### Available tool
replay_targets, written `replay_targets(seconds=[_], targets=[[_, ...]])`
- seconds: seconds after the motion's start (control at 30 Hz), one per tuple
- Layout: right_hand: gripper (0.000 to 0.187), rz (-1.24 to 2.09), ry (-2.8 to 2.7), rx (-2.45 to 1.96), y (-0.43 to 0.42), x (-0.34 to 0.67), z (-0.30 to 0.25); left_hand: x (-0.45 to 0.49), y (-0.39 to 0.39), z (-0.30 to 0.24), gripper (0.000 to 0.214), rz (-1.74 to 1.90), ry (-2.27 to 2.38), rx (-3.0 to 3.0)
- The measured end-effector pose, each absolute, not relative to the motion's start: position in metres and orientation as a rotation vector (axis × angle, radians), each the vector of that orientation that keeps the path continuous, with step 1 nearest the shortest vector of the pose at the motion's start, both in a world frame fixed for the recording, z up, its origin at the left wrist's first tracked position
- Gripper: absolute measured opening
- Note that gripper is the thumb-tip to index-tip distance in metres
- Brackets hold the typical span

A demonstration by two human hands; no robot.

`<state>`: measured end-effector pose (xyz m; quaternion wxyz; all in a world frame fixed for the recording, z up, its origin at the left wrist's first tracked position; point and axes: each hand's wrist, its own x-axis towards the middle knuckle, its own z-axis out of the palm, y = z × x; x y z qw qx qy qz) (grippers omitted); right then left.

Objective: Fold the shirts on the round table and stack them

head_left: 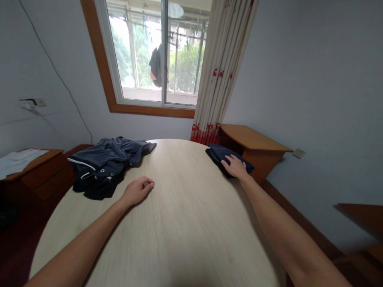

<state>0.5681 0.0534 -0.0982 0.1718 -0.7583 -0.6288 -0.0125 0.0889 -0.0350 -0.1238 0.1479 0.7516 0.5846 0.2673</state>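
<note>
My right hand (236, 166) lies flat, fingers spread, on a folded dark navy garment (218, 153) at the far right edge of the round light-wood table (185, 223). My left hand (138, 189) rests on the tabletop with its fingers loosely curled under, nothing visible in them. Just left of that hand lies a rumpled pile of dark grey and black clothes (104, 165) with white trim and metal eyelets, hanging partly over the table's left edge.
A wooden side cabinet (254, 149) stands behind the folded garment, beside a red-flowered curtain (221, 71). A window (158, 52) is straight ahead. At the left, a low wooden cabinet (38, 167) carries a white cloth (18, 159).
</note>
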Motion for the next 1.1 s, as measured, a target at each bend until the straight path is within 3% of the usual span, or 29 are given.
replay_targets(seconds=[0.2,0.33,0.53,0.9,1.1], targets=[[0.060,-0.004,-1.875,-2.302,0.037,0.541,-0.110,0.090,-0.038,-0.121,0.040,0.751,1.612,2.230],[0.049,-0.093,-1.976,-1.953,0.018,0.493,-0.106,0.089,-0.042,-0.111,0.039,0.753,1.728,2.251],[0.038,0.141,-2.288,-1.570,-0.029,0.399,-0.130,0.064,-0.040,-0.094,0.033,1.144,2.064,2.415],[0.043,0.274,-2.318,-1.396,-0.046,0.408,-0.141,0.032,-0.031,-0.101,0.069,0.860,2.523,2.159],[0.044,0.284,-2.313,-1.386,-0.044,0.407,-0.142,0.029,-0.030,-0.095,0.045,0.760,2.579,2.110]])
